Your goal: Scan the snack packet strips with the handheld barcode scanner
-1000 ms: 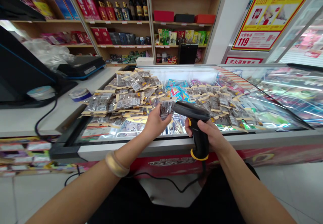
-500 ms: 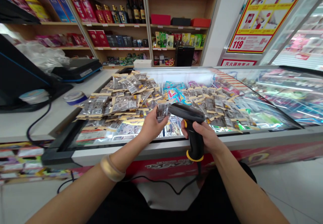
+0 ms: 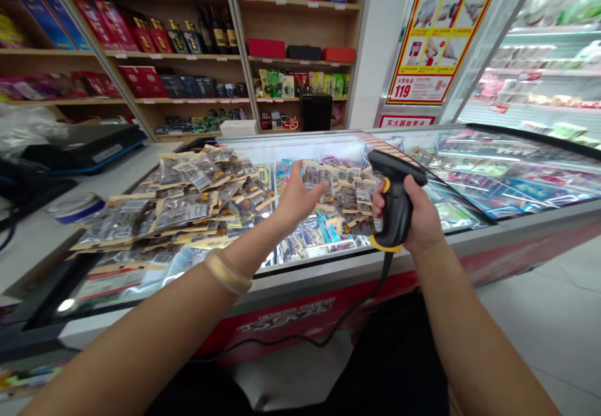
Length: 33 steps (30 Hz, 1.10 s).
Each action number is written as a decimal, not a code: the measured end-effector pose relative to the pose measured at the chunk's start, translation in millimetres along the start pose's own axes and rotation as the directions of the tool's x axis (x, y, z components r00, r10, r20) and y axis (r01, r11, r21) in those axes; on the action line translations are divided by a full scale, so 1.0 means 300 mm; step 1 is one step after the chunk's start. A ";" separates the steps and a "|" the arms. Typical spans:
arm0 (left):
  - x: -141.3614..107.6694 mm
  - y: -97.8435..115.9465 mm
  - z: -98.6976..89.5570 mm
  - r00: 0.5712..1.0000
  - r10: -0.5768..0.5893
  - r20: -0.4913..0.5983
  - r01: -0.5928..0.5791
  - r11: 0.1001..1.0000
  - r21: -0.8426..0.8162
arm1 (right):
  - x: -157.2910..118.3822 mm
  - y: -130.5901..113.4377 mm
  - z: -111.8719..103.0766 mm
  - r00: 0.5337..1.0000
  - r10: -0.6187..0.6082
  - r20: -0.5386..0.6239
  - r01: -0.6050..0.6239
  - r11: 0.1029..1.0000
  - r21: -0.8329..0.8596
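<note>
My left hand (image 3: 295,198), with a gold bangle (image 3: 228,272) on the forearm, has thumb and fingers around a small clear snack packet (image 3: 313,174) with a printed label. Part of its grip is hidden. My right hand (image 3: 425,217) is wrapped around the handle of a black and yellow barcode scanner (image 3: 397,206), whose head tilts toward the upper left. To the left lies a large heap of similar snack packets (image 3: 188,206). A smaller pile of packets (image 3: 359,192) is between the left hand and the scanner. Both lie on the glass top of a chest freezer (image 3: 263,288).
From the scanner a black cable (image 3: 323,341) hangs in front of the freezer. At left, a counter (image 3: 123,178) bears a black scale (image 3: 96,147) and a round tub (image 3: 75,206). Behind stand stocked shelves (image 3: 178,56). More freezer glass (image 3: 530,172) extends right.
The view has turned to the right. My left hand has carried the packet from near the scanner's head to the right-hand pile. The scanner has lifted and moved away from the packet.
</note>
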State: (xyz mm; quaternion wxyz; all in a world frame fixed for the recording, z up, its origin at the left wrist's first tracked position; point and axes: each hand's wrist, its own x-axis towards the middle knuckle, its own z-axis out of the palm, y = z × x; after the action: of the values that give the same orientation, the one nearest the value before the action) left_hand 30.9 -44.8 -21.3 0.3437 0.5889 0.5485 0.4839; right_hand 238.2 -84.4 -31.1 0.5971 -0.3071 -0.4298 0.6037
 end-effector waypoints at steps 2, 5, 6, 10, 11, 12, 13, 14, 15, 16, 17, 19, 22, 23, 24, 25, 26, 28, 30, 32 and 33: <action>0.045 0.047 0.091 0.999 -0.025 0.033 0.026 0.999 -0.024 | 0.019 -0.027 -0.061 0.996 -0.017 -0.089 0.016 1.000 -0.012; 0.100 0.087 0.206 0.995 0.002 0.097 -0.003 1.000 0.008 | 0.038 -0.033 -0.142 0.971 -0.047 -0.234 0.046 0.999 -0.008; 0.113 0.089 0.235 0.991 0.034 0.133 -0.043 0.997 0.068 | 0.043 -0.027 -0.165 0.960 -0.043 -0.276 0.044 0.999 -0.002; 0.134 0.061 0.307 0.926 0.188 0.327 -0.324 0.840 0.435 | 0.063 0.007 -0.225 0.943 0.020 -0.331 -0.010 0.999 0.033; 0.133 0.050 0.317 0.907 0.211 0.365 -0.380 0.786 0.488 | 0.068 0.014 -0.231 0.945 0.038 -0.326 -0.026 0.999 0.041; 0.129 0.040 0.324 0.890 0.228 0.396 -0.421 0.745 0.518 | 0.072 0.019 -0.234 0.944 0.053 -0.326 -0.040 0.998 0.047; 0.124 0.032 0.329 0.877 0.237 0.418 -0.447 0.719 0.531 | 0.075 0.022 -0.233 0.941 0.065 -0.333 -0.051 0.997 0.052; 0.117 0.027 0.331 0.870 0.236 0.433 -0.459 0.708 0.536 | 0.078 0.023 -0.230 0.936 0.073 -0.344 -0.059 0.997 0.053; 0.108 0.024 0.329 0.867 0.234 0.439 -0.463 0.705 0.537 | 0.079 0.022 -0.226 0.931 0.075 -0.357 -0.060 0.997 0.051; 0.099 0.024 0.322 0.867 0.239 0.438 -0.464 0.708 0.532 | 0.080 0.019 -0.220 0.926 0.070 -0.370 -0.057 0.997 0.046; 0.088 0.026 0.310 0.868 0.256 0.426 -0.467 0.715 0.521 | 0.079 0.015 -0.214 0.922 0.058 -0.382 -0.048 0.998 0.036; 0.061 0.030 0.263 0.857 0.337 0.390 -0.500 0.726 0.472 | 0.075 0.003 -0.199 0.918 0.016 -0.397 -0.015 1.000 0.005; 0.015 0.030 0.134 0.811 0.481 0.333 -0.583 0.718 0.382 | 0.063 -0.012 -0.162 0.919 -0.062 -0.389 0.051 0.998 -0.038; -0.001 0.026 0.076 0.801 0.511 0.310 -0.597 0.716 0.361 | 0.059 -0.014 -0.142 0.921 -0.078 -0.381 0.067 0.997 -0.043; -0.016 0.020 0.013 0.796 0.530 0.290 -0.604 0.716 0.349 | 0.054 -0.012 -0.118 0.927 -0.085 -0.366 0.075 0.996 -0.042; -0.030 0.012 -0.055 0.799 0.542 0.262 -0.602 0.721 0.343 | 0.050 -0.007 -0.089 0.935 -0.082 -0.344 0.074 0.997 -0.039; -0.043 0.004 -0.126 0.809 0.544 0.223 -0.587 0.725 0.361 | 0.045 0.003 -0.056 0.948 -0.072 -0.310 0.064 0.997 -0.036; -0.064 -0.016 -0.270 0.845 0.519 0.128 -0.518 0.736 0.435 | 0.036 0.038 0.022 0.976 -0.036 -0.215 0.028 0.999 -0.038; -0.084 -0.037 -0.409 0.874 0.487 0.010 -0.427 0.757 0.495 | 0.025 0.090 0.111 0.995 0.014 -0.101 -0.019 0.999 -0.048; -0.103 -0.058 -0.533 0.909 0.407 -0.093 -0.297 0.788 0.539 | 0.011 0.153 0.203 0.998 0.058 -0.003 -0.058 0.997 -0.050; -0.113 -0.068 -0.588 0.921 0.365 -0.137 -0.235 0.800 0.551 | 0.004 0.186 0.247 0.995 0.088 0.040 -0.087 0.995 -0.048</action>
State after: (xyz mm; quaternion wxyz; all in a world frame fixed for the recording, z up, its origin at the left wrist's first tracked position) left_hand -140.0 -97.1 5.2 0.0205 0.6780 0.5953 0.4307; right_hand 147.2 -90.0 -47.6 0.5538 -0.3267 -0.4420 0.6255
